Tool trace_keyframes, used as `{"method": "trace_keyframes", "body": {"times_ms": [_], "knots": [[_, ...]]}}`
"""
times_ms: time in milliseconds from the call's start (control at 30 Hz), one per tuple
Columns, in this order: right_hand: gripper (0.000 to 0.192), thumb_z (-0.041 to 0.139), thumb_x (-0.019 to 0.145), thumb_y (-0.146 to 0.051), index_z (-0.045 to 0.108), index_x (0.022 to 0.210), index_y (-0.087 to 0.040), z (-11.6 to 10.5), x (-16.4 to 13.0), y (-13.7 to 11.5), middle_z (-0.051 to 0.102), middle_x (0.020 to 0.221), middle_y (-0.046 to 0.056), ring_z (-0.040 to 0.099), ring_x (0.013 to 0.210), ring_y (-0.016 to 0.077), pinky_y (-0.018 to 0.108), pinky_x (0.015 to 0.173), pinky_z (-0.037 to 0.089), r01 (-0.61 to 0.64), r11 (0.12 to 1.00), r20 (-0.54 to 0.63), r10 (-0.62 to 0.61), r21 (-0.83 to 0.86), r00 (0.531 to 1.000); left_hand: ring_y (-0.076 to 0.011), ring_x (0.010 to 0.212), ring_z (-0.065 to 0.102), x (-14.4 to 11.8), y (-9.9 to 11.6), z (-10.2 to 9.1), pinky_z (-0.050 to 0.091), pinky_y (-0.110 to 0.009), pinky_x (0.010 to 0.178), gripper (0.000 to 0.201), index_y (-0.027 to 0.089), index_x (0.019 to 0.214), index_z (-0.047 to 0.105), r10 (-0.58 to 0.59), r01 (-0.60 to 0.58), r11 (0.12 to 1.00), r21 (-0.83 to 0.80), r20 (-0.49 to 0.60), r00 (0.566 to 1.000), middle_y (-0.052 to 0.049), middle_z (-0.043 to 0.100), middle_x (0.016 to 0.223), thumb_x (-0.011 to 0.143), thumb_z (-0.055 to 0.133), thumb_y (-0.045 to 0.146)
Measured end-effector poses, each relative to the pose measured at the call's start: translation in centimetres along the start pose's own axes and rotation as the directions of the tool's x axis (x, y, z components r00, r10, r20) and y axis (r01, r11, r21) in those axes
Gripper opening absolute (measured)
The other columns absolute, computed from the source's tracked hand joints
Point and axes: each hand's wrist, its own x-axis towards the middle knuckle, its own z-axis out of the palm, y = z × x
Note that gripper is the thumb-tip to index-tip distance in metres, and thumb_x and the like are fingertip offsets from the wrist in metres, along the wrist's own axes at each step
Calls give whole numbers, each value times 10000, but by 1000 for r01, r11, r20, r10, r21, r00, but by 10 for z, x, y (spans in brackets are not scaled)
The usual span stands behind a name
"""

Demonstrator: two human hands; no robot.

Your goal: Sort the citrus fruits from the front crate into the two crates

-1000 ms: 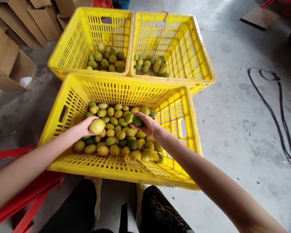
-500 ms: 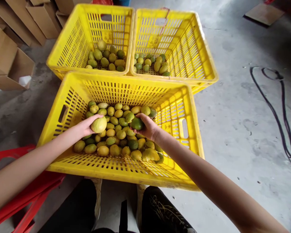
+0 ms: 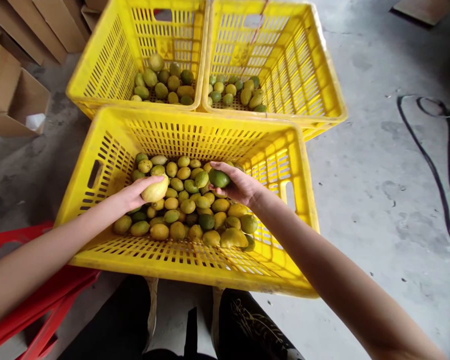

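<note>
— We see slotted yellow plastic, smooth and faintly glossy, in the crate [image 3: 97,150] around our fingers [image 3: 225,170].

— And the lemon [image 3: 155,190] in our left hand [image 3: 133,195] looks matt and pebbled; the lime [image 3: 219,178] against our right hand [image 3: 243,186] has a waxy sheen.

— Beyond them, rough concrete floor [image 3: 360,175], matt cardboard [image 3: 7,90].

Inside the near crate [image 3: 97,145], the left hand [image 3: 133,194] grips one fruit [image 3: 155,190] above the heap [image 3: 187,210], while the right hand [image 3: 240,186] grips another fruit [image 3: 219,178] just right of the left fingertips. Beyond both sets of fingers, two more crates [image 3: 206,60] stand side by side, fruit in each. Cartons [image 3: 7,85] lie far left of the left hand; a cable [image 3: 435,165] trails well right of the right hand.
</note>
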Motion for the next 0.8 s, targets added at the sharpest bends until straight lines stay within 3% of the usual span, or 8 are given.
{"method": "trace_keyframes", "body": {"times_ms": [100, 167, 300, 400, 500, 667, 800], "knots": [[113, 637, 1080, -268, 628, 981, -215, 0, -2, -1, 629, 651, 6, 620, 503, 162, 225, 453, 582, -26, 999, -62, 24, -27, 998, -165, 736, 755, -1, 1, 3, 669, -244, 681, 63, 153, 1001, 740, 10, -15, 997, -81, -63, 998, -61, 782, 928, 1056, 709, 162], [215, 522, 1135, -331, 614, 981, -213, 1, -4, -4, 659, 668, 41, 640, 535, 177, 235, 474, 597, -76, 997, -91, 74, -13, 993, -180, 700, 754, -3, 3, 6, 678, -270, 640, 85, 164, 1017, 726, -12, -5, 991, -132, -129, 992, -57, 774, 903, 1070, 667, 194], [334, 414, 1182, -371, 597, 963, -199, 1, -2, -8, 652, 661, 50, 632, 524, 156, 176, 412, 510, -89, 995, -99, 94, 53, 991, -251, 662, 777, -10, 8, 9, 695, -351, 580, 205, 168, 1043, 704, -98, 68, 978, -196, -148, 984, -88, 763, 851, 1109, 562, 300], [193, 593, 1129, -328, 604, 980, -207, -2, 2, -5, 632, 660, 2, 621, 490, 146, 175, 369, 462, 31, 997, -125, -22, 70, 992, -262, 645, 788, -14, 8, 10, 689, -346, 561, 254, 153, 1054, 706, -121, 110, 983, -147, -68, 990, -115, 768, 842, 1123, 542, 334], [104, 726, 1046, -204, 642, 985, -195, -5, 5, -1, 641, 679, -20, 660, 517, 138, 165, 398, 499, 112, 990, -110, -103, 83, 989, -254, 641, 792, -14, 6, 9, 674, -315, 547, 158, 151, 1072, 709, -137, 137, 990, -22, -34, 990, -121, 775, 840, 1084, 654, 299], [83, 663, 1075, -218, 650, 998, -191, -4, 6, -3, 696, 713, 11, 706, 596, 163, 222, 516, 633, 73, 992, -134, -58, 107, 989, -236, 660, 786, -5, -3, 1, 671, -301, 569, 91, 175, 1056, 705, -274, 277, 950, 146, -39, 961, -104, 780, 847, 1047, 740, 259], [277, 525, 1146, -359, 649, 971, -184, -4, 5, -6, 699, 706, 63, 668, 579, 167, 202, 458, 551, -17, 994, -152, 33, 105, 988, -236, 734, 791, 2, -6, -2, 696, -328, 668, 116, 178, 1108, 720, -264, 269, 957, 105, -60, 963, -107, 782, 904, 1065, 715, 285]]}}
